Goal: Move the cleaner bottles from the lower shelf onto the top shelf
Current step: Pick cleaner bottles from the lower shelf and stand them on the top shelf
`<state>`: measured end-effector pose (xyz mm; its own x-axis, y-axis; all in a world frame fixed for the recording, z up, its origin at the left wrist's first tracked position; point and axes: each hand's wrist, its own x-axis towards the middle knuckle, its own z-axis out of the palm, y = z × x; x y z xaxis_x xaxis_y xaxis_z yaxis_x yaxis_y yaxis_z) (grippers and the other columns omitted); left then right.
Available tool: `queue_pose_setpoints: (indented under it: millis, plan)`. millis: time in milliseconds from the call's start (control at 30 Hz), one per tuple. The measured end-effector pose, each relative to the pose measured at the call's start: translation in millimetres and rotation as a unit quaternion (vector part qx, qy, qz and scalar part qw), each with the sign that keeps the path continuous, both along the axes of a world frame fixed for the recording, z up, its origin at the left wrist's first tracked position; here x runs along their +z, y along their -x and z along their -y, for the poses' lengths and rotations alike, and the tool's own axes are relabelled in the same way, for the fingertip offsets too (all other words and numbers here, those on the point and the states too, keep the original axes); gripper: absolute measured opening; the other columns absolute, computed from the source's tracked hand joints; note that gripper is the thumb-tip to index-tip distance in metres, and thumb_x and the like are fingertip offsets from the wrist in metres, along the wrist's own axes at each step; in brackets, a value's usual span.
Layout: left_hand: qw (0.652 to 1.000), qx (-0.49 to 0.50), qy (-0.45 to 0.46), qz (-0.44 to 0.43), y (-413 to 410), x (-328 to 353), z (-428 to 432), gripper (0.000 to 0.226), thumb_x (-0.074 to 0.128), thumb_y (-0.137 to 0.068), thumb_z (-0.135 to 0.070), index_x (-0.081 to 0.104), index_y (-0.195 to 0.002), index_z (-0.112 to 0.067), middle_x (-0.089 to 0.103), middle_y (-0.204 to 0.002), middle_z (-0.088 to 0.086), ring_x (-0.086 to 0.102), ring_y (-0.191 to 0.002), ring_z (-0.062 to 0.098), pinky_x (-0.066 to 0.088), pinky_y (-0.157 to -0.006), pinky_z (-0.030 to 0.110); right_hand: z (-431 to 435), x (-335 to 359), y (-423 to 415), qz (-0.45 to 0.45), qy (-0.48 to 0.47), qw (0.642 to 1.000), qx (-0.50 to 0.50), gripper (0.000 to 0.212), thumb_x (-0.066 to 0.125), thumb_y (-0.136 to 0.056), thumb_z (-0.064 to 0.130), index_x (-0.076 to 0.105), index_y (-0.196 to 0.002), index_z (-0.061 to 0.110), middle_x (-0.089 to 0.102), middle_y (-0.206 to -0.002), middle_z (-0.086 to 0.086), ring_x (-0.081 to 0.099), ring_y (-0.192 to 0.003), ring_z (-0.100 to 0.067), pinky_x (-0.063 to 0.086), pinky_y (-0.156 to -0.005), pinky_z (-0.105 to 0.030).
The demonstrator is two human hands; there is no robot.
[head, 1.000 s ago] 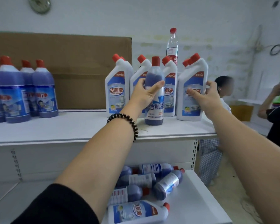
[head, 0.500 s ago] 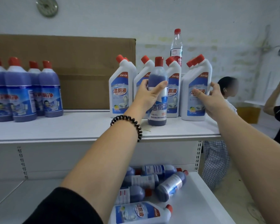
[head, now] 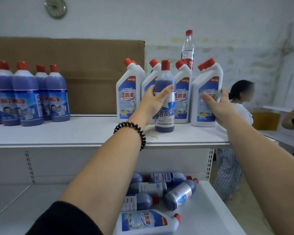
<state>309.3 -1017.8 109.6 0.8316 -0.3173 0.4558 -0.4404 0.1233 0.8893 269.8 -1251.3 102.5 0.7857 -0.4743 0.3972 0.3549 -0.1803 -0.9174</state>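
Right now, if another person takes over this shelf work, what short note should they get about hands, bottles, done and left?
The left hand grips a purple bottle standing on the top shelf.
The right hand holds the rightmost white bottle, also upright there.
Done: other white bottles and a purple group at the left stand on top.
Left: several lying purple bottles and one lying white bottle are on the lower shelf.

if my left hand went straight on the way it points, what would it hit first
Probably the white cleaner bottles standing right behind the purple bottle that the left hand grips; the gap between them is unclear.
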Motion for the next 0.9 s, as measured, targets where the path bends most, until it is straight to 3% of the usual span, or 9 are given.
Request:
queue_pose_setpoints:
  millis: [167,267,467,600,733,833,900]
  plan:
    - [1.0,0.003,0.007,0.004,6,0,-5,0.062,0.074,-0.073,-0.06,0.055,-0.124,-0.029,0.07,-0.116,0.0,0.067,-0.108,0.022,0.054,-0.097,0.05,-3,-1,-1,-0.023,0.057,0.996,-0.063,0.061,0.066,-0.092,0.04,0.033,-0.143,0.037,0.051,-0.138,-0.003,0.058,-0.121,-0.031,0.05,-0.099,-0.058]
    - [1.0,0.005,0.006,0.008,10,0,-7,0.068,0.073,-0.071,-0.061,0.055,-0.127,-0.028,0.07,-0.117,0.0,0.067,-0.107,0.021,0.054,-0.098,0.049,-9,-2,2,-0.042,0.111,0.986,-0.12,0.064,0.061,-0.095,0.044,0.029,-0.149,0.031,0.044,-0.143,-0.009,0.051,-0.128,-0.03,0.048,-0.103,-0.055]
    - [1.0,-0.004,0.007,0.008,11,1,-15,0.067,0.074,-0.07,-0.062,0.056,-0.126,-0.03,0.071,-0.116,-0.001,0.068,-0.108,0.022,0.054,-0.097,0.049,-16,-10,11,0.001,0.269,0.921,-0.281,0.067,0.065,-0.092,0.042,0.035,-0.145,0.014,0.039,-0.139,-0.012,0.041,-0.129,-0.027,0.039,-0.111,-0.045]
    - [1.0,0.0,0.01,0.003,14,0,-23,0.041,0.07,-0.087,-0.051,0.056,-0.121,-0.032,0.07,-0.116,0.0,0.067,-0.108,0.022,0.053,-0.1,0.05,-30,-12,17,-0.014,0.329,0.901,-0.282,0.069,0.061,-0.095,0.028,0.025,-0.151,0.011,0.035,-0.145,-0.014,0.04,-0.131,-0.031,0.038,-0.112,-0.045]
    - [1.0,0.004,0.018,0.005,19,1,-39,0.032,0.069,-0.089,-0.047,0.058,-0.115,-0.032,0.072,-0.113,0.0,0.069,-0.106,0.022,0.055,-0.098,0.047,-58,-17,25,-0.081,0.337,0.903,-0.253,0.08,0.059,-0.097,0.023,0.01,-0.158,0.011,0.012,-0.163,-0.014,0.017,-0.149,-0.033,0.021,-0.121,-0.046]
    - [1.0,0.017,0.018,0.009,27,2,-58,0.038,0.07,-0.086,-0.051,0.058,-0.115,-0.031,0.072,-0.114,0.002,0.07,-0.105,0.022,0.055,-0.097,0.048,-85,-20,29,-0.118,0.339,0.903,-0.236,0.078,0.06,-0.097,0.029,0.013,-0.159,0.017,0.004,-0.166,-0.011,0.009,-0.153,-0.033,0.018,-0.122,-0.049]
    - [0.999,0.029,0.017,0.015,32,3,-77,0.049,0.071,-0.078,-0.056,0.058,-0.118,-0.03,0.073,-0.113,0.003,0.07,-0.104,0.023,0.056,-0.096,0.047,-102,-22,27,-0.139,0.354,0.899,-0.218,0.073,0.059,-0.097,0.033,0.021,-0.157,0.017,0.006,-0.166,-0.011,0.014,-0.151,-0.035,0.023,-0.12,-0.052]
